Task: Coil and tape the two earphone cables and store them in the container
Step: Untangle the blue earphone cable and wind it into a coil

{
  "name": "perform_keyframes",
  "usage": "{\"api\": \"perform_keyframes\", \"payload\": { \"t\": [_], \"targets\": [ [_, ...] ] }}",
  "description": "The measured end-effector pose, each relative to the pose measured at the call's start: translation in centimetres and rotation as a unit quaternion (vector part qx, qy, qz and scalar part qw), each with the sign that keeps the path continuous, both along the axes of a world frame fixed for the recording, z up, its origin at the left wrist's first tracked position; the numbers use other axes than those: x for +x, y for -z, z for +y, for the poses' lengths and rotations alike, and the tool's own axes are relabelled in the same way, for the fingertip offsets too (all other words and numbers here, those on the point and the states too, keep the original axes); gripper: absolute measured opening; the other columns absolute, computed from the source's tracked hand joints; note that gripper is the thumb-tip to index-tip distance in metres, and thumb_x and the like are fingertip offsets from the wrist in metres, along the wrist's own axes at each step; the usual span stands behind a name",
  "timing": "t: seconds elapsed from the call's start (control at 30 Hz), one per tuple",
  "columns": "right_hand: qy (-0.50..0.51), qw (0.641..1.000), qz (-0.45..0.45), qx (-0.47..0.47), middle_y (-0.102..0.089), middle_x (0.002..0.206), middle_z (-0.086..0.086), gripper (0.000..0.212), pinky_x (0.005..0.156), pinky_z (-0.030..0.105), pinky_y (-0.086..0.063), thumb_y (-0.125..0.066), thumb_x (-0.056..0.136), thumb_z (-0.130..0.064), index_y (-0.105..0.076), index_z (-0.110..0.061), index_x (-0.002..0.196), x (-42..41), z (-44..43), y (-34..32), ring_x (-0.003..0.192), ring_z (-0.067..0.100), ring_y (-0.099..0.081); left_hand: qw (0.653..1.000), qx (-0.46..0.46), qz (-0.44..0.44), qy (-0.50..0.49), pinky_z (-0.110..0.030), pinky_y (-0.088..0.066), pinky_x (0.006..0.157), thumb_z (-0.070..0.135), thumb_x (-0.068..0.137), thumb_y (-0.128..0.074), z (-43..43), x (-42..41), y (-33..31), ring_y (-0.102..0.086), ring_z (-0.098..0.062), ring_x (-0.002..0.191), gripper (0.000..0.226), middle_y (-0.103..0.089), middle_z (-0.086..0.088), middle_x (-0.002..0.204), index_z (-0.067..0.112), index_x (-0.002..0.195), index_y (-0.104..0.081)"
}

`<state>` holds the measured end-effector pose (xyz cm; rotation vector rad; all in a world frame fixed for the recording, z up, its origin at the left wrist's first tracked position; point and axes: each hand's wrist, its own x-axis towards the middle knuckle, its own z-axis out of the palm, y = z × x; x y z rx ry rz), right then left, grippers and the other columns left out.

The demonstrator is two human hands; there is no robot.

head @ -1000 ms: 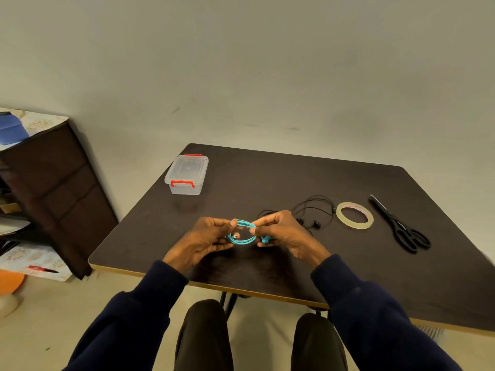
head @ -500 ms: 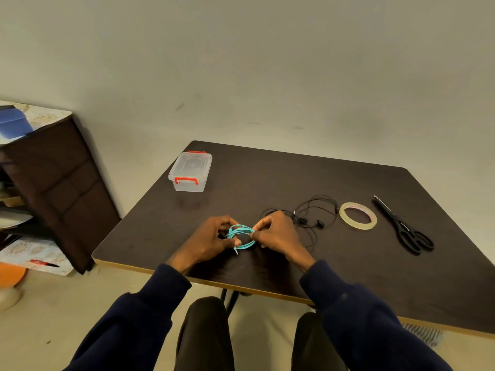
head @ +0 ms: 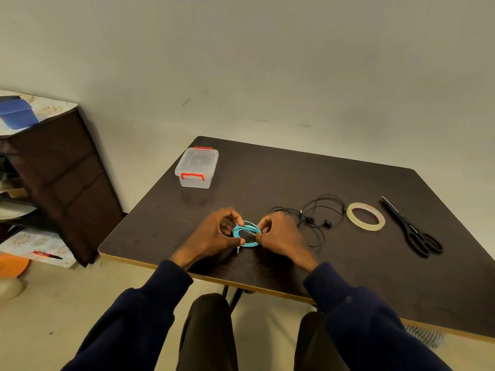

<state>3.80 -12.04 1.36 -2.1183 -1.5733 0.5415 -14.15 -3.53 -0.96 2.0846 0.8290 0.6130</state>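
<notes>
A dark table [head: 267,170] stands against a plain pale wall. At the frame's centre the left hand [head: 214,234] and the right hand [head: 281,234] each pinch one side of the turquoise cable [head: 247,229], which is wound into a small ring with its plug poking out below. Just right of them the black cable [head: 318,210] lies loose, then the tape roll [head: 365,216] and scissors [head: 412,231]. The container [head: 197,167], lid on, sits up and left of the hands. One coil looks formed; taping, the second cable and storing remain. No writing is legible.
</notes>
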Motion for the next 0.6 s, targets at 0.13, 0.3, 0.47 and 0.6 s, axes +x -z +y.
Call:
{"api": "perform_keyframes", "payload": {
  "t": [0.13,0.3,0.47,0.6],
  "targets": [
    [-0.019,1.000,-0.006,0.002,-0.059,0.101,-0.010,0.034,0.065,0.013,-0.042,-0.078,0.086,-0.019,-0.063,-0.023,0.116,-0.1,0.5,-0.1,0.083,0.002,-0.056,1.000,0.012,0.013,-0.016,-0.019,-0.057,0.072,0.022,0.078,-0.082,0.3,0.5,-0.1,-0.067,-0.010,0.088,0.024,-0.065,0.005,0.105,0.023,0.096,-0.066],
    [-0.039,0.998,-0.037,0.031,-0.061,0.104,-0.007,0.030,0.068,0.014,-0.044,-0.079,0.085,-0.024,-0.066,-0.021,0.112,-0.2,0.7,0.1,0.084,0.003,-0.055,0.998,0.019,0.024,-0.048,-0.016,-0.056,0.073,0.016,0.080,-0.081,0.0,1.4,0.0,-0.067,-0.006,0.086,0.024,-0.068,0.008,0.098,0.023,0.098,-0.065],
    [-0.049,0.997,-0.051,0.039,-0.065,0.094,-0.005,0.022,0.070,0.017,-0.052,-0.075,0.088,-0.016,-0.067,-0.015,0.108,-0.1,1.0,0.1,0.077,0.003,-0.059,0.999,0.015,0.014,-0.042,-0.009,-0.051,0.064,0.012,0.080,-0.080,-0.7,1.4,-0.5,-0.064,0.000,0.081,0.038,-0.060,0.011,0.096,0.031,0.096,-0.051],
    [-0.053,0.996,-0.020,0.073,-0.064,0.091,-0.005,0.025,0.065,0.017,-0.052,-0.076,0.086,-0.011,-0.062,-0.016,0.106,0.0,0.9,0.2,0.076,0.005,-0.061,0.996,0.065,0.051,-0.032,-0.019,-0.052,0.075,0.014,0.078,-0.082,-0.6,1.2,-0.3,-0.058,-0.009,0.093,0.026,-0.053,0.009,0.108,0.031,0.087,-0.065]
  ]
}}
